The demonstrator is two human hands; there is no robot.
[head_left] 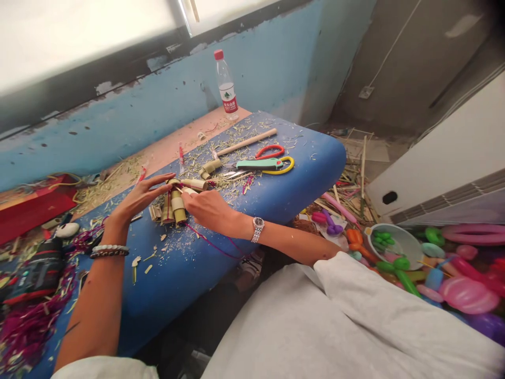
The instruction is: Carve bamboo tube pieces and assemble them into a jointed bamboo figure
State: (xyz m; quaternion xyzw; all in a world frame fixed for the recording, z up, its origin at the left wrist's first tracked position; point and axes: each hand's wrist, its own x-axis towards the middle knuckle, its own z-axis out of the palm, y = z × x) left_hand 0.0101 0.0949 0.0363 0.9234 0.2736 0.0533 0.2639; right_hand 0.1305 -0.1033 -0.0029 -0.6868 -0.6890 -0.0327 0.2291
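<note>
My left hand [148, 192] reaches in from the left, its fingertips closed against the top of several short bamboo tube pieces [179, 206] tied with purple cord. At the right of these pieces, my right hand [211, 208] is closed, its fingertips pressed together near the cord; what they pinch is too small to make out. Purple string [209, 243] trails from the bamboo toward the table's front edge. Just beyond my hands lie a loose bamboo piece [210, 168], a wooden stick [248, 141], a mint-green folding tool [258, 164] and scissors [283, 166] with red and yellow handles.
Bamboo shavings litter the blue table [311, 152]. A water bottle [228, 87] stands at the back by the wall. On the left are a power drill [35, 271], purple shredded strands [35, 321] and a red box [35, 205]. Balloons [469, 295] and a basin [410, 252] lie right.
</note>
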